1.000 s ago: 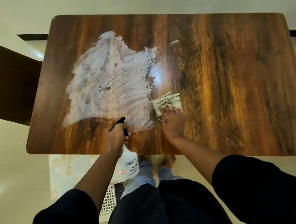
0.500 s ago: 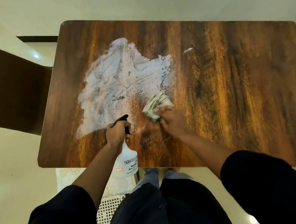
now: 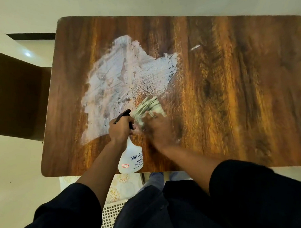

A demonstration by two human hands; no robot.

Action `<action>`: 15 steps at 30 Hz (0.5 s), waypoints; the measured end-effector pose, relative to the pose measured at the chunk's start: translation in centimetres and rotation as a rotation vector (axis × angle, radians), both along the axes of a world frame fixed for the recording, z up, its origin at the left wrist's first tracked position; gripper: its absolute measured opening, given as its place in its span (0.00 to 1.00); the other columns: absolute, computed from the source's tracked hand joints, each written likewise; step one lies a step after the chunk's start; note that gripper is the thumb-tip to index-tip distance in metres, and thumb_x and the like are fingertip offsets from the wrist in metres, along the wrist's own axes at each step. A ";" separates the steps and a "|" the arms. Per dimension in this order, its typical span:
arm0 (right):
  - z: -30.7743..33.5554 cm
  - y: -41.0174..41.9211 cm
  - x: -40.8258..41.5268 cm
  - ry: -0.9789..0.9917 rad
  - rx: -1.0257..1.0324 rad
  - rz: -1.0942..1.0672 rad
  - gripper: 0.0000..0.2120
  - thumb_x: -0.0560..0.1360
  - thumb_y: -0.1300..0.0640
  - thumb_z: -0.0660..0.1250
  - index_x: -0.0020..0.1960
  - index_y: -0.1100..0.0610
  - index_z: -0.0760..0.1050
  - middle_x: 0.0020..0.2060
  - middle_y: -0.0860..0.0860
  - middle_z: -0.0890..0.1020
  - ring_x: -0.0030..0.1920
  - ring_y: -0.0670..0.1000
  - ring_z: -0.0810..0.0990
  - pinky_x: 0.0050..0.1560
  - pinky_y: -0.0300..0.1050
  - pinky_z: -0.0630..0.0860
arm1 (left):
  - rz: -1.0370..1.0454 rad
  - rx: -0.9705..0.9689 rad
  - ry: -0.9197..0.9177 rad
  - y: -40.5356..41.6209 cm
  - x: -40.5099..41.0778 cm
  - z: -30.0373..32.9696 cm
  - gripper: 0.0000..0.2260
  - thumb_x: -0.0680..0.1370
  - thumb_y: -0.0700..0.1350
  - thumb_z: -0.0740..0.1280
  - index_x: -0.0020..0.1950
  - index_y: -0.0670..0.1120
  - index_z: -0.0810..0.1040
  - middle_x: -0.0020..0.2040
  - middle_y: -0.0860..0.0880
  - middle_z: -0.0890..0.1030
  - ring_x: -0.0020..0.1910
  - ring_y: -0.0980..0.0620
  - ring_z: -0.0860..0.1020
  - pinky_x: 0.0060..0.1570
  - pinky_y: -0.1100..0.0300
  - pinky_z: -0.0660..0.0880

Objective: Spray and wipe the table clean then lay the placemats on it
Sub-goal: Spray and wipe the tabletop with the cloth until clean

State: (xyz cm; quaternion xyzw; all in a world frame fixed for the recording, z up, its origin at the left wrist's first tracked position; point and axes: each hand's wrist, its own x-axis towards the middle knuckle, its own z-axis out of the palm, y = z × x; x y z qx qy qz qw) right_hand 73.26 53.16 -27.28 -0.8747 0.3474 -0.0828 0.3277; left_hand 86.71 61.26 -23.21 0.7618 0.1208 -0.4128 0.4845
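Leaning over the near edge of the wooden table (image 3: 233, 91), the person grips a white spray bottle (image 3: 131, 157) by its neck in the left hand (image 3: 120, 129), fingers curled round below the black trigger. Just to its right, the right hand (image 3: 157, 129), blurred, presses a folded cloth (image 3: 148, 107) flat against the table, touching the near right edge of a wide white smear (image 3: 122, 76). Patterned placemats (image 3: 119, 186) lie below the near edge, in a white lattice basket (image 3: 110, 216).
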 end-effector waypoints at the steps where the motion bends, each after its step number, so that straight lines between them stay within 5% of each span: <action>1: -0.5 1.5 -0.1 -0.007 0.002 0.142 0.14 0.81 0.57 0.66 0.65 0.48 0.80 0.64 0.44 0.81 0.65 0.55 0.77 0.59 0.46 0.76 | 0.007 0.012 -0.002 0.0 0.2 0.0 0.02 0.75 0.38 0.70 0.44 0.41 0.83 0.33 0.41 0.81 0.24 0.50 0.71 0.26 0.58 0.68; 2: -0.9 2.6 -0.3 0.003 -0.036 0.268 0.17 0.80 0.55 0.67 0.69 0.47 0.77 0.68 0.44 0.78 0.69 0.56 0.74 0.66 0.52 0.73 | 0.008 0.024 -0.004 0.0 0.4 -0.1 0.03 0.74 0.39 0.71 0.44 0.40 0.83 0.33 0.41 0.81 0.24 0.50 0.72 0.26 0.58 0.68; 7: -1.0 0.6 -0.9 0.084 -0.061 0.355 0.20 0.78 0.56 0.69 0.70 0.46 0.77 0.70 0.44 0.77 0.72 0.55 0.71 0.69 0.57 0.69 | -0.041 0.029 -0.005 0.1 0.3 0.1 0.07 0.73 0.39 0.70 0.48 0.38 0.85 0.33 0.41 0.81 0.26 0.48 0.72 0.25 0.59 0.68; 10: -0.8 -2.2 -2.0 0.089 -0.072 0.141 0.20 0.76 0.60 0.72 0.66 0.48 0.80 0.65 0.47 0.81 0.68 0.55 0.77 0.68 0.58 0.74 | -0.133 -0.008 0.009 0.6 -0.7 -0.1 0.14 0.76 0.40 0.70 0.60 0.40 0.85 0.35 0.40 0.81 0.26 0.50 0.70 0.26 0.58 0.69; 15: -1.6 -6.7 -5.5 0.179 -0.077 -0.139 0.21 0.78 0.56 0.70 0.71 0.48 0.75 0.70 0.44 0.76 0.73 0.52 0.71 0.75 0.55 0.67 | -0.186 -0.055 0.047 1.3 -3.6 0.0 0.13 0.78 0.40 0.68 0.55 0.57 0.82 0.35 0.41 0.81 0.25 0.52 0.71 0.27 0.59 0.70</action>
